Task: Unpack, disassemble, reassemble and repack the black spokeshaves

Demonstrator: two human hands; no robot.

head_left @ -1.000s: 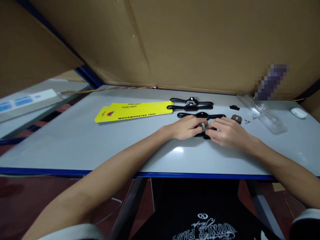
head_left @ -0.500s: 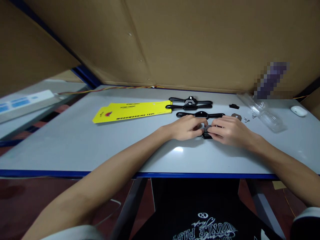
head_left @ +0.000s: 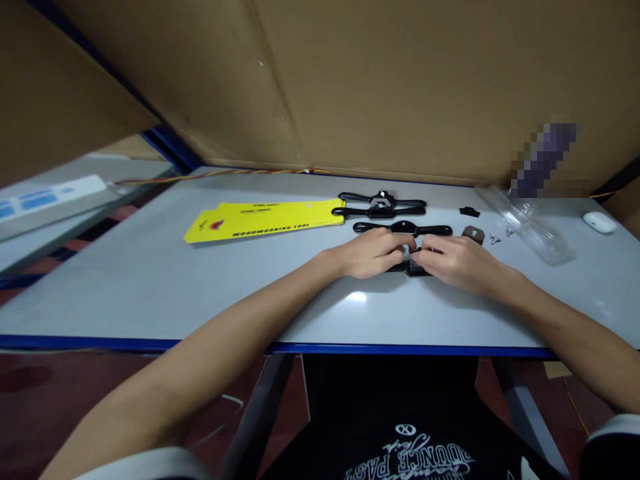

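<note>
Grip of left hand (head_left: 371, 253) and right hand (head_left: 454, 260) on black tool (head_left: 415, 269), inside blue edge (head_left: 350, 349)

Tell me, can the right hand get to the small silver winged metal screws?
Probably yes: the screws lie uncovered a little beyond the right hand. But that hand is busy at the shiny black metal tool, so it would likely need freeing.

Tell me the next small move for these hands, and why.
I'd probably ease the right hand slightly aside while the left hand steadies the nearest black tool, to check its middle: the fingertips of both hands crowd together there and partly cover it, so I can't tell how its parts sit.
</note>
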